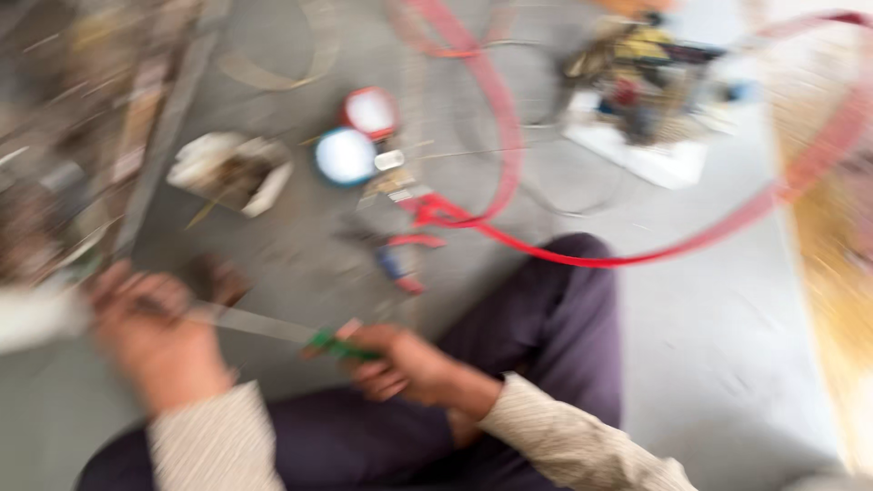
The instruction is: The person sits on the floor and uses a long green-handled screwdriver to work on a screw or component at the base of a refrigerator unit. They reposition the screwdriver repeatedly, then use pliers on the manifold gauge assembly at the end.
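Ribbed sleeves, right hand (405,364) gripping green-handled tool (338,345) (blurred)

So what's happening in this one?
A person sits on a grey floor, seen from their own head camera; the picture is badly motion-blurred. The left hand and the right hand hold the two ends of a long, thin metal strip, with something green at the right hand. Ahead lie a pair of round gauges, one blue and one red, a red hose looping across the floor, and a small open box.
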